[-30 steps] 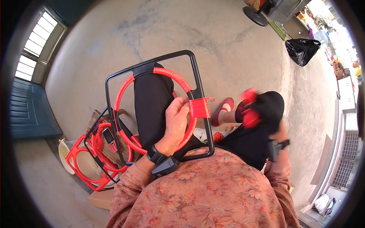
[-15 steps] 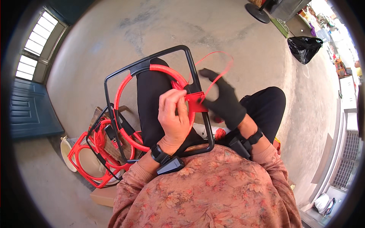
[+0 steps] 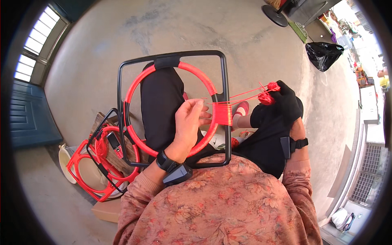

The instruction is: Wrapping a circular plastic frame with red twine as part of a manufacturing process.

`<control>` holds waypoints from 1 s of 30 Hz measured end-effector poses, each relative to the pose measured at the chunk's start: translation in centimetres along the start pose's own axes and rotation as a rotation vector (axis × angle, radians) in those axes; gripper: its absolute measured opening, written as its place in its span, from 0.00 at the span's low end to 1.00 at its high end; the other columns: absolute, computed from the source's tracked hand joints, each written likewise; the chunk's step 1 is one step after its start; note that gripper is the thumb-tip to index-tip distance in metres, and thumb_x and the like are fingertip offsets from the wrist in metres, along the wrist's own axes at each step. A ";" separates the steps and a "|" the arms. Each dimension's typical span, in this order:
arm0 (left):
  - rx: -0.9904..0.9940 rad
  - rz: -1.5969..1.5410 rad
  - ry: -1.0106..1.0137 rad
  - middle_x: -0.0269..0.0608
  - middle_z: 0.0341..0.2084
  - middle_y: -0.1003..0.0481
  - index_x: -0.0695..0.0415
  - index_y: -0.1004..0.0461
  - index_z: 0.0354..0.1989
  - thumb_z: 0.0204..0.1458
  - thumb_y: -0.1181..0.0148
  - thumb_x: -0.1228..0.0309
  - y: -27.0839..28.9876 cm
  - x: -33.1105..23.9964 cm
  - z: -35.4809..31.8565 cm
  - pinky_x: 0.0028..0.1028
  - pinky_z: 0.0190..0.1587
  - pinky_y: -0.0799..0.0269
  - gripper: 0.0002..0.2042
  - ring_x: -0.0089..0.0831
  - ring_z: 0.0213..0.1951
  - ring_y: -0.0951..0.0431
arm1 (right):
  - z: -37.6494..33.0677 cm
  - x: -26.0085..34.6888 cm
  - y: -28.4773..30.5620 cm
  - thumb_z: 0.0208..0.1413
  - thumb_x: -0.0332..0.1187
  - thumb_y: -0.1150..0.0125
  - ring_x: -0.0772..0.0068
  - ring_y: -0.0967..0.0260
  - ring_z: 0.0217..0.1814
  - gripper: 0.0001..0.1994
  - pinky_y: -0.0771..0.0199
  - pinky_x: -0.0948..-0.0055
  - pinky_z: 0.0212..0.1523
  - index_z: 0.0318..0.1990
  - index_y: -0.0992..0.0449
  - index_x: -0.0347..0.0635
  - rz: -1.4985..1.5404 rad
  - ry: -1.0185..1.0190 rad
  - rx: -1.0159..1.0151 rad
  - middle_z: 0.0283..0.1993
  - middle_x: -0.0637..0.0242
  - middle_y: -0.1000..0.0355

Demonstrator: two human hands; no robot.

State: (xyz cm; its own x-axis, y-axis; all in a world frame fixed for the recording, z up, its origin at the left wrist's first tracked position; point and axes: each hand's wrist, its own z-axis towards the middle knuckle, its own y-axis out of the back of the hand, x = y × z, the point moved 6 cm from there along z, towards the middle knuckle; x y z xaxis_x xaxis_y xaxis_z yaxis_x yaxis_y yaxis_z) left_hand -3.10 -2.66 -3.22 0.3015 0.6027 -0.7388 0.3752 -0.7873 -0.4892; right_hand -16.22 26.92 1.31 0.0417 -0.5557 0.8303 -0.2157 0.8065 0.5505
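A black square frame (image 3: 223, 73) with a red-wrapped ring (image 3: 200, 73) inside it rests over my lap and left thigh. Flat red cord winding (image 3: 223, 114) bridges the ring and the frame's right bar. My bare left hand (image 3: 188, 122) is inside the ring beside this winding, its fingertips closed at a thin red strand. Off to the right, my black-gloved right hand (image 3: 286, 102) grips a bunched hank of red cord (image 3: 267, 98). Taut strands run from the hank to the winding. The right fingertips are partly hidden.
At left, another red and black frame (image 3: 87, 179) leans by a pale bucket (image 3: 66, 163), a wooden stool (image 3: 126, 153) and a mobile phone (image 3: 115, 145). A cardboard box (image 3: 107, 210) lies below them. A black plastic bag (image 3: 324, 55) sits at far right.
My right hand has drawn away to the right, pulling the loose cord loop taut. The frame has turned more upright and square to view. My left hand has shifted slightly right, inside the ring.
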 end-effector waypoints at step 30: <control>0.276 -0.126 0.150 0.33 0.29 0.25 0.59 0.30 0.48 0.62 0.51 0.65 -1.6 -1.6 -1.5 0.20 0.19 0.30 0.12 0.20 0.23 0.26 | -5.7 3.2 -11.6 0.61 0.37 0.49 0.64 0.30 0.51 0.14 0.29 0.70 0.46 0.48 0.31 0.37 1.072 -0.292 0.406 0.52 0.52 0.29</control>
State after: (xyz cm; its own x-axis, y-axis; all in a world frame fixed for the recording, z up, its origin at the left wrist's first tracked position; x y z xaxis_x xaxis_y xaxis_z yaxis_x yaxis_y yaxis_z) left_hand -2.85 -2.17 -0.54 0.4014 0.6939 -0.5978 0.1722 -0.6983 -0.6948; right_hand -8.06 16.91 -1.98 -0.5623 0.2976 0.7715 -0.3016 0.7949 -0.5264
